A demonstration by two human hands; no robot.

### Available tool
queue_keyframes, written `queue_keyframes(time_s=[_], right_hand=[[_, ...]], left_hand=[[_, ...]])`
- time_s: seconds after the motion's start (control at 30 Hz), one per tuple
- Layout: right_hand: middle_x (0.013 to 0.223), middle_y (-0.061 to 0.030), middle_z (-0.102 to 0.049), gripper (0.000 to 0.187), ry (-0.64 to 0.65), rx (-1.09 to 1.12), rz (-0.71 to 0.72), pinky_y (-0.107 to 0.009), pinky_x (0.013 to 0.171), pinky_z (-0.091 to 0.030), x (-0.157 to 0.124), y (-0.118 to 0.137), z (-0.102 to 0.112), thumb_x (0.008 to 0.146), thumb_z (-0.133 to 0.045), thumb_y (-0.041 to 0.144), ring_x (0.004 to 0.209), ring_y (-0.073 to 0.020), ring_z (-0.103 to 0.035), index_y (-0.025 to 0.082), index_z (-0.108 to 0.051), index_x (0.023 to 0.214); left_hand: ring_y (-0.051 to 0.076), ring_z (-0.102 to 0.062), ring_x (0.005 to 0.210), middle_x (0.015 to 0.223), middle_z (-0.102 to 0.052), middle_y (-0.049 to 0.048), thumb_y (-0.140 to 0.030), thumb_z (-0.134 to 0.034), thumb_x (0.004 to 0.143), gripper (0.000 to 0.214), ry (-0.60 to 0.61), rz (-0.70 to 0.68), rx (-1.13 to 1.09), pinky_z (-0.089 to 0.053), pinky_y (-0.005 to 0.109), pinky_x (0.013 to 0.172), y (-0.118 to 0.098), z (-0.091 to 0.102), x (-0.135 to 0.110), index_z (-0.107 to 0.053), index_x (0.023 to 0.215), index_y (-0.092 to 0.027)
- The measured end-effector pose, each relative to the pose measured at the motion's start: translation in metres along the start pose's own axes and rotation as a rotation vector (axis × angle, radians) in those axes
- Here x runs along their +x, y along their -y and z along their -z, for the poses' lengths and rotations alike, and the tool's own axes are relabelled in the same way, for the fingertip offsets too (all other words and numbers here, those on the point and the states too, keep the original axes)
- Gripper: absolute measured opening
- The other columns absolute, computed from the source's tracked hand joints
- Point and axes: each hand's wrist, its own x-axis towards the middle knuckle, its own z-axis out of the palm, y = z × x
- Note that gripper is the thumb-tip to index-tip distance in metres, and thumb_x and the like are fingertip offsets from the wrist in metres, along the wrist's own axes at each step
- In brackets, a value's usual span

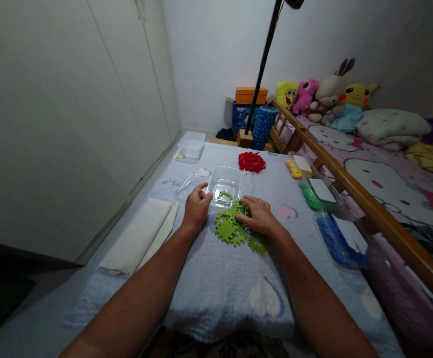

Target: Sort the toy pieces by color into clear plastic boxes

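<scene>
A clear plastic box (225, 179) stands on the pale blue quilt (219, 278) with a few green foam pieces inside. My left hand (197, 206) grips the box's near left corner, fingers curled on its rim. In front of the box lies a heap of green foam puzzle pieces (231, 228). My right hand (258, 215) rests on top of that heap, fingers bent down onto the pieces.
A red pile of foam pieces (251, 161) lies beyond the box. Clear boxes with yellow (296, 169), green (313, 195) and blue pieces (337, 238) line the right side by a wooden bed rail (354, 186). A folded white cloth (141, 236) and another clear box (191, 149) lie left.
</scene>
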Motion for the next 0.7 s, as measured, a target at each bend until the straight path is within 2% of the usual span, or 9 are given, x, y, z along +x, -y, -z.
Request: queue_keyframes(time_s=[0.2,0.37,0.43,0.53,0.63,0.7], right_hand=[[0.146,-0.0134,-0.062,0.044,0.027,0.012,-0.016,-0.049,0.111,-0.035,-0.01,-0.014,0.012,0.09,-0.065,0.041,0.134,-0.032,-0.053,0.022,-0.069,0.13],[0.131,-0.014,-0.067,0.034,-0.136,-0.017,-0.025,-0.046,0.106,-0.034,-0.016,-0.008,0.017,0.087,-0.065,0.031,0.126,-0.0314,-0.053,0.019,-0.073,0.119],[0.12,-0.0131,-0.07,0.026,-0.155,-0.012,0.041,-0.044,0.103,-0.035,-0.018,0.005,0.017,0.089,-0.064,0.029,0.118,-0.0298,-0.055,0.019,-0.074,0.111],[0.108,-0.0111,-0.071,0.02,-0.107,0.011,0.203,-0.043,0.099,-0.036,-0.025,0.028,0.014,0.093,-0.064,0.031,0.107,-0.0274,-0.057,0.019,-0.075,0.105],[0.116,-0.0103,-0.071,0.027,-0.066,0.032,0.358,-0.044,0.102,-0.035,-0.031,0.048,0.007,0.093,-0.069,0.037,0.112,-0.0275,-0.056,0.02,-0.074,0.113],[0.125,-0.0098,-0.07,0.032,-0.044,0.028,0.411,-0.045,0.105,-0.033,-0.034,0.056,0.003,0.092,-0.072,0.04,0.118,-0.0287,-0.054,0.022,-0.073,0.118]], left_hand=[[0.012,-0.043,0.056,0.062,-0.045,-0.0073,-0.039,-0.062,0.08,0.055,0.018,0.008,-0.015,-0.035,0.026,0.056,0.001,-0.001,-0.002,-0.069,0.126,-0.01],[0.011,-0.041,0.054,0.062,-0.045,-0.0074,-0.039,-0.062,0.079,0.055,0.019,0.018,-0.027,-0.035,0.025,0.054,0.001,-0.002,-0.003,-0.069,0.126,-0.011],[0.011,-0.04,0.054,0.062,-0.045,-0.0075,-0.04,-0.062,0.079,0.055,0.017,0.022,-0.033,-0.035,0.025,0.055,0.002,-0.002,-0.003,-0.069,0.125,-0.011],[0.011,-0.04,0.055,0.063,-0.045,-0.0074,-0.041,-0.062,0.079,0.055,0.014,0.024,-0.039,-0.035,0.025,0.055,0.003,-0.002,-0.002,-0.068,0.125,-0.011],[0.011,-0.04,0.054,0.062,-0.045,-0.0076,-0.041,-0.062,0.079,0.056,0.018,0.021,-0.049,-0.035,0.024,0.054,0.005,-0.002,-0.001,-0.068,0.125,-0.011],[0.011,-0.04,0.053,0.062,-0.044,-0.0079,-0.042,-0.062,0.079,0.055,0.02,0.02,-0.056,-0.034,0.024,0.054,0.006,-0.002,0.0,-0.068,0.124,-0.011]])
